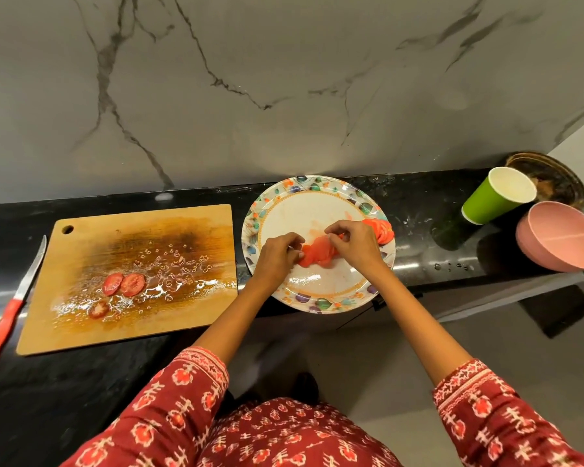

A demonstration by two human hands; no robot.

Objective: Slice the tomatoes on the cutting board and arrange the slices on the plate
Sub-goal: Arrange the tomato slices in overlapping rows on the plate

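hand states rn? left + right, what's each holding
Left hand: fingers curled, pinching the tomato slices on the plate.
Right hand: fingers curled, pinching the same slices from the other side.

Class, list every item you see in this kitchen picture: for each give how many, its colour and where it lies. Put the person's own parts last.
cutting board: one, wooden brown, wet, on the counter left of the plate
loose slices: three, red, on the cutting board
knife: one, red handle, left of the board
plate: one, white with floral rim, centre of the counter
slices on plate: several, red, overlapping between the hands, more at the right rim
cup: one, green, tilted, right
bowl: one, pink, far right
round tray: one, dark, behind the cup
left hand: pinches the slices
right hand: pinches the slices
sleeves: two, red patterned
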